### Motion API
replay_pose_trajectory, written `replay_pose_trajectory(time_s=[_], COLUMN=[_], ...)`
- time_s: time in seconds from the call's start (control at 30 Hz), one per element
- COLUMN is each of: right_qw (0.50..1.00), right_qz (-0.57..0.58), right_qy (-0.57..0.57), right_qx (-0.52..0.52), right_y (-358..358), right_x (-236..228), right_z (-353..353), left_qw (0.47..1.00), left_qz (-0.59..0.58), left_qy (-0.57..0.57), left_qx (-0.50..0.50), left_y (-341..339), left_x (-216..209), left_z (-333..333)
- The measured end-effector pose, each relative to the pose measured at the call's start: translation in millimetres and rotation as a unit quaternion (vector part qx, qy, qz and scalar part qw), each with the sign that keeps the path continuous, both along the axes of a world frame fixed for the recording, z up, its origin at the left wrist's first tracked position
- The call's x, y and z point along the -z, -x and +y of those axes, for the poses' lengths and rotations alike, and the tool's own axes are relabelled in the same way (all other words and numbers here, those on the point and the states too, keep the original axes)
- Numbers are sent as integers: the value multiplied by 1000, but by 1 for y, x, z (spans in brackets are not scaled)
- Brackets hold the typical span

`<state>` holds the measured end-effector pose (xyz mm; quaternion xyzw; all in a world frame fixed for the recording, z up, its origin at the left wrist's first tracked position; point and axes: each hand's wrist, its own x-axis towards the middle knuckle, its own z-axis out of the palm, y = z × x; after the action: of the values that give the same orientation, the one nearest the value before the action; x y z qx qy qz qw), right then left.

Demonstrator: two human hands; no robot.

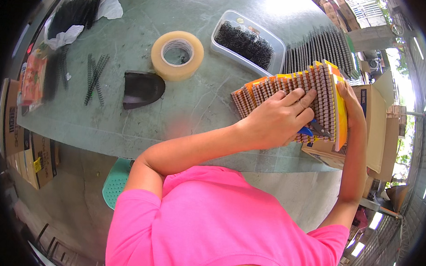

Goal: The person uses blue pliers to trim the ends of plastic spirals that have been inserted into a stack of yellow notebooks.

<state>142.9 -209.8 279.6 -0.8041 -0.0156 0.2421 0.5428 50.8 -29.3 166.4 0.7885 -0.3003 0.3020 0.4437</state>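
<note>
At the right side of the table [199,118], with the left hand [281,116] half-curled over the upturned coil spines [328,97] and closed loosely around blue-handled cutters [305,131]; with the right hand [352,102] along the outer yellow cover [340,116], too hidden at the fingers to tell how tightly clasped; directly between both, the wire-bound stack [261,92], fanned left to right, spines crosswise to that long axis; beyond, a clear tub [236,59] and black coils [319,52]
</note>
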Motion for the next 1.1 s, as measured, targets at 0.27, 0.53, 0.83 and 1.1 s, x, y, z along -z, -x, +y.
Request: replay_pose_trajectory(time_s=[0.27, 0.53, 0.83, 1.1], right_qw=[998, 999, 998, 999], right_qz=[22, 3, 4, -5], right_qy=[-58, -51, -60, -49], right_qx=[11, 5, -1, -3], right_y=[1, -1, -4, -4], right_x=[6, 9, 11, 11], right_z=[3, 0, -5, -4], left_qw=[792, 430, 320, 214], left_qz=[434, 613, 587, 581], left_qy=[378, 483, 531, 535], left_qx=[206, 455, 521, 574], left_y=[15, -10, -17, -29], left_x=[11, 40, 52, 64], left_z=[42, 46, 39, 44])
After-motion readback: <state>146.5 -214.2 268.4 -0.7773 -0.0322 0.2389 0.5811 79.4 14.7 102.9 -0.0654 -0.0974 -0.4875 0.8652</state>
